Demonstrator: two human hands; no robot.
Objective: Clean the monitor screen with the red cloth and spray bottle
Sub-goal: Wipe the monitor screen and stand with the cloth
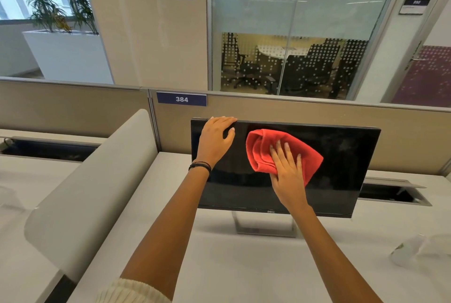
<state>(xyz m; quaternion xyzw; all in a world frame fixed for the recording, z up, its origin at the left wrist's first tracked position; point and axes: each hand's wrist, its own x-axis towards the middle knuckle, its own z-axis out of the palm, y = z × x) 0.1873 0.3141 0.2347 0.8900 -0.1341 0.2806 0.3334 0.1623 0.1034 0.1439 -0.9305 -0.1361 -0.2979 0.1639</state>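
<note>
Red cloth [263,146] bunched, lying flat against the upper-middle of the dark monitor [341,156], which stands on its stand [264,225] on a white desk [244,266], backed by a beige partition [317,117]. Right hand [289,175] lies over the cloth's lower right part with straight, spread fingers [280,153], pressing rather than grasping; most of the cloth sticks out up and left of the palm. Left hand [214,141] is just beside it to the left, at the monitor's top-left, fingers hooked over the top edge and thumb on the front face, clamping the panel steady. The two hands are near each other but apart. Step in hand looks like the wipe itself. To do it well: light, even pressure with a flat palm, overlapping passes edge to edge, and hold the brace on top so the panel does not tilt back or rock on the stand. The right half shows faint smudging, probably needs passes next. The thumb on the glass risks a print there. A blurred clear object [412,251] sits on the desk at far right, well apart from both hands; possibly the spray bottle, cannot tell.
</note>
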